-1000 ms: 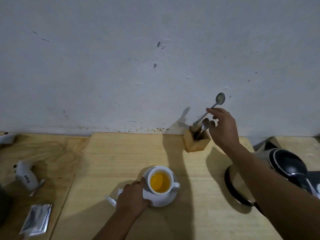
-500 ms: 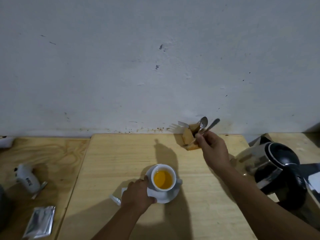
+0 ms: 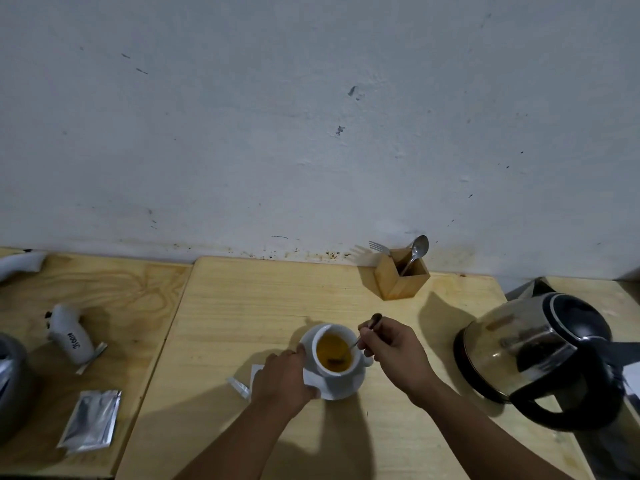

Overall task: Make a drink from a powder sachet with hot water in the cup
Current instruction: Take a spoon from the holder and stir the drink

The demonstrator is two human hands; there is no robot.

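A white cup (image 3: 320, 336) with orange-yellow liquid stands on a white saucer (image 3: 346, 388) near the middle of the wooden table (image 3: 263, 306). My left hand (image 3: 282, 381) rests on the saucer's left rim, touching the cup's side. My right hand (image 3: 393, 353) pinches a metal spoon (image 3: 372, 322) whose bowl is dipped in the liquid. A torn white sachet piece (image 3: 239, 386) lies partly under my left hand.
A wooden cutlery holder (image 3: 401, 277) with a spoon and fork stands by the wall. A steel and black kettle (image 3: 540, 351) sits at the right. Silver sachets (image 3: 91, 422), a white bottle (image 3: 71, 336) and a dark pot (image 3: 10, 382) lie on the left table.
My right hand carried a spoon from the wooden holder down to the cup and put its bowl in the liquid. My left hand stayed on the saucer.
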